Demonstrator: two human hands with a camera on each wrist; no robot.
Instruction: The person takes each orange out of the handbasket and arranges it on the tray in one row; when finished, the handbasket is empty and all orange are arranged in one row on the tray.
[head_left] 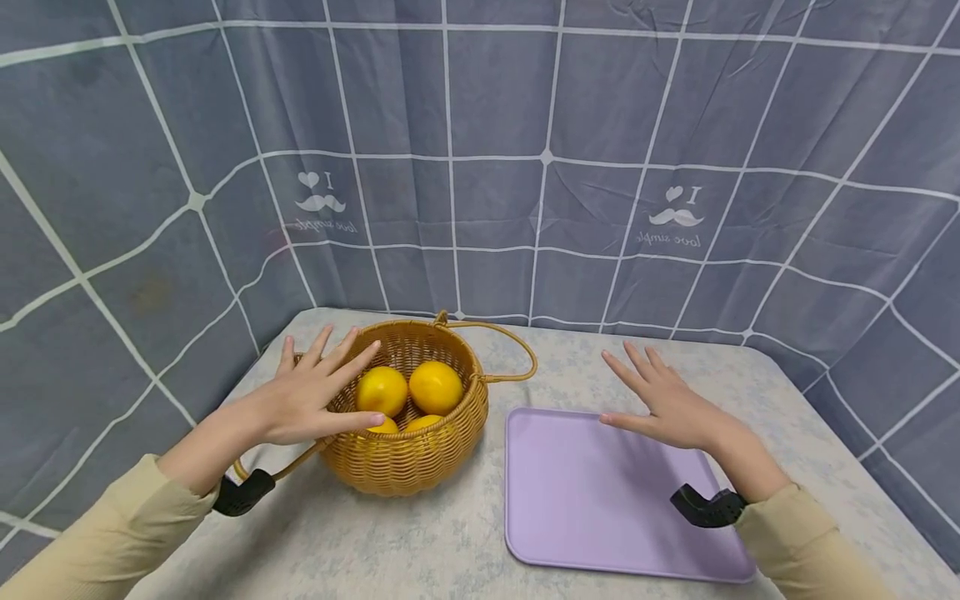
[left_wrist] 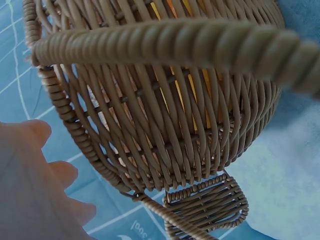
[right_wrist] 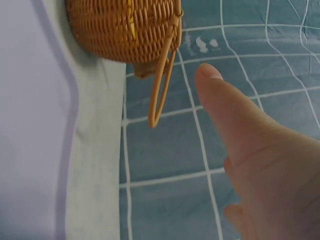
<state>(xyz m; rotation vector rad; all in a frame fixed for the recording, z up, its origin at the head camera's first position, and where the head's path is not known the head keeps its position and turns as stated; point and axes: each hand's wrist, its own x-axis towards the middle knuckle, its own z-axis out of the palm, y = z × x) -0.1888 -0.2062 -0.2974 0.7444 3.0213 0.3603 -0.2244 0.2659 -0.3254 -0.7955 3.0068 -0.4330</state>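
Observation:
A round wicker basket (head_left: 405, 462) stands left of centre on the table, with several yellow fruits that look like lemons or oranges (head_left: 436, 387) inside. My left hand (head_left: 307, 398) is spread flat over the basket's left side, fingers straight, holding nothing. In the left wrist view the woven basket wall (left_wrist: 165, 115) fills most of the picture, with fingertips at the left edge. On the right, my right hand (head_left: 663, 404) hovers with spread fingers above a lilac tray (head_left: 585, 500). Nothing lies on the visible part of the tray.
The basket's loop handle (head_left: 528, 350) sticks out to the right, and another handle (head_left: 296, 461) hangs out at the lower left. A pale patterned tablecloth (head_left: 450, 542) covers the table. Grey-blue checked curtains (head_left: 495, 200) enclose the table at the back and sides.

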